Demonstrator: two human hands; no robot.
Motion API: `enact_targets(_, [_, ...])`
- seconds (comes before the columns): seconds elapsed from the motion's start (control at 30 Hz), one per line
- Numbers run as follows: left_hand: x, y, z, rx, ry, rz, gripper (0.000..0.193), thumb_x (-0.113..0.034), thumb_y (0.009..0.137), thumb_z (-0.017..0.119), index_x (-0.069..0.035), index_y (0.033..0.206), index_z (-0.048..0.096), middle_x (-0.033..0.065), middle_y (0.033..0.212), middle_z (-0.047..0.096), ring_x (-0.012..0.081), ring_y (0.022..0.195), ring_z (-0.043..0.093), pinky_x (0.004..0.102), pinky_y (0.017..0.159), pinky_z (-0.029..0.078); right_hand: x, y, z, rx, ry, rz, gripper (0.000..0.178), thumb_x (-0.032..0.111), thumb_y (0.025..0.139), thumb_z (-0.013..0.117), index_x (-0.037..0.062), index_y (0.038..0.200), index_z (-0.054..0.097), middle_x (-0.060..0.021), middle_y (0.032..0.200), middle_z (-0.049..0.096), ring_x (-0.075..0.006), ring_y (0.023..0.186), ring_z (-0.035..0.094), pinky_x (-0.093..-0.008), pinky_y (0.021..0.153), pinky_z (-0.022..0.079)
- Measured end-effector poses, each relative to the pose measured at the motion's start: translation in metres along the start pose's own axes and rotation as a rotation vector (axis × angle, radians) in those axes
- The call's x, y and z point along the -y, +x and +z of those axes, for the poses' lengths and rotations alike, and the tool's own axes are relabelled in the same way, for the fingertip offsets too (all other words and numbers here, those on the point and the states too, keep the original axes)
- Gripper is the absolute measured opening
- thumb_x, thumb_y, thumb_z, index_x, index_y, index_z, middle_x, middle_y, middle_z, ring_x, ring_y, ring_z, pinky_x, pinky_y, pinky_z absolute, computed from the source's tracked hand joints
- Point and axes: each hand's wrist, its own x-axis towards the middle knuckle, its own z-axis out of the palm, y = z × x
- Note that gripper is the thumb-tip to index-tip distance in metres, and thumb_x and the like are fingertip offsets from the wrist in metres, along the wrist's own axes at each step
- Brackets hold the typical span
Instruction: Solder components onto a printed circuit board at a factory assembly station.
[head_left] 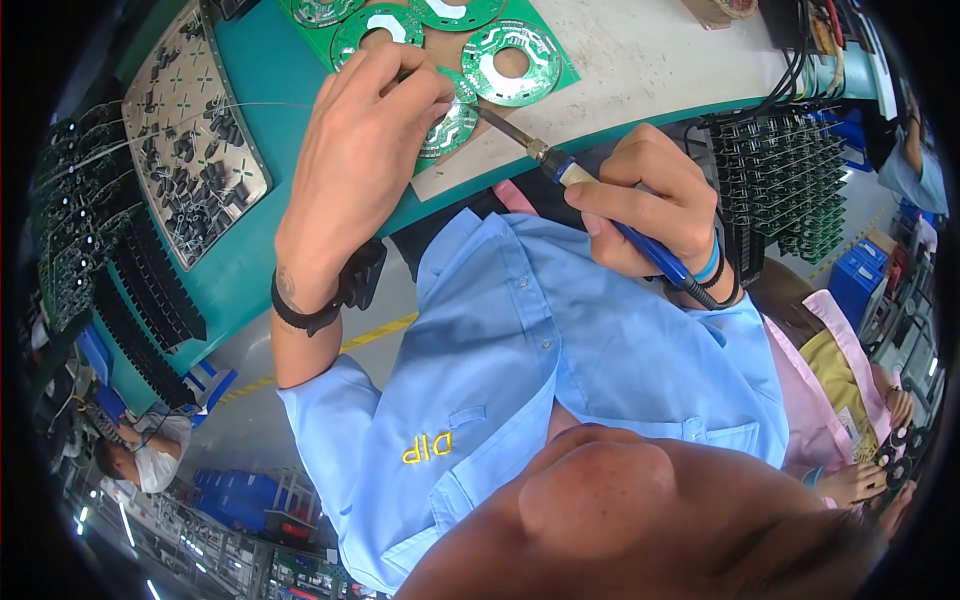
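Note:
My right hand [655,195] grips a soldering iron [575,178] with a blue handle, pen-fashion. Its metal tip reaches left to a round green circuit board [450,132]. Over that board my left hand [360,140] is bent, thumb and fingertips drawn together beside the tip. A thin solder wire [275,104] runs in from the left to this hand, which appears to pinch it; the fingers hide its end. The board is one of several ring-shaped green boards [542,68] in a panel, partly covered by my left hand.
On the green-edged bench, a tray [252,182] of small black cylindrical components lies left. Further left stand stacked circuit boards [75,210] and black strips [160,280]. Board racks [785,180] and dark cables [790,75] are at right. A co-worker's hands [855,482] show lower right.

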Motion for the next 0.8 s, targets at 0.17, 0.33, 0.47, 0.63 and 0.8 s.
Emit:
enact_targets(0.17, [0.000, -0.001, -0.002, -0.006, 0.016, -0.013, 0.017, -0.003, 0.085, 0.076, -0.003, 0.099, 0.067, 0.0080, 0.101, 0.063, 0.0298, 0.097, 0.062, 0.0430, 0.082, 0.049, 0.000, 0.000, -0.001, -0.004, 0.008, -0.010, 0.022, 0.000, 0.073, 0.074, 0.0029, 0.095, 0.079, -0.0066, 0.077, 0.060, -0.0216, 0.064, 0.055, -0.0333, 0.055, 0.044])
enact_targets(0.33, [0.003, -0.003, -0.004, -0.005, -0.022, -0.051, 0.015, -0.004, 0.089, 0.075, -0.003, 0.099, 0.064, 0.0101, 0.099, 0.062, 0.0321, 0.092, 0.062, 0.0440, 0.079, 0.049, 0.000, 0.003, -0.013, -0.043, 0.036, -0.016, 0.031, -0.002, 0.065, 0.074, 0.0028, 0.095, 0.079, -0.0044, 0.076, 0.061, -0.0206, 0.061, 0.055, -0.0327, 0.052, 0.043])
enact_targets(0.47, [-0.002, -0.013, -0.009, 0.018, -0.042, -0.195, 0.015, -0.006, 0.098, 0.072, 0.002, 0.102, 0.060, 0.0123, 0.099, 0.063, 0.0301, 0.083, 0.062, 0.0373, 0.076, 0.052, -0.023, -0.004, -0.044, -0.195, -0.080, 0.065, 0.020, 0.002, 0.084, 0.072, -0.0001, 0.103, 0.078, -0.0084, 0.085, 0.070, -0.0184, 0.069, 0.061, -0.0323, 0.060, 0.048])
enact_targets(0.63, [-0.006, -0.016, -0.009, -0.024, -0.085, -0.254, 0.016, -0.009, 0.102, 0.069, 0.001, 0.105, 0.057, 0.0130, 0.096, 0.062, 0.0282, 0.080, 0.061, 0.0368, 0.074, 0.051, -0.088, -0.028, -0.065, -0.524, -0.372, 0.232, 0.019, 0.009, 0.101, 0.068, -0.0029, 0.116, 0.073, -0.0118, 0.105, 0.074, -0.0187, 0.090, 0.069, -0.0285, 0.080, 0.054])
enact_targets(0.8, [-0.015, -0.044, 0.004, -0.300, -0.374, -0.319, 0.012, -0.011, 0.107, 0.062, -0.003, 0.111, 0.053, 0.0127, 0.095, 0.063, 0.0278, 0.082, 0.063, 0.0384, 0.073, 0.052, -0.101, -0.029, -0.036, -0.568, -0.292, 0.212, 0.024, 0.011, 0.107, 0.065, -0.0026, 0.126, 0.069, -0.0116, 0.115, 0.074, -0.0157, 0.100, 0.069, -0.0269, 0.088, 0.055])
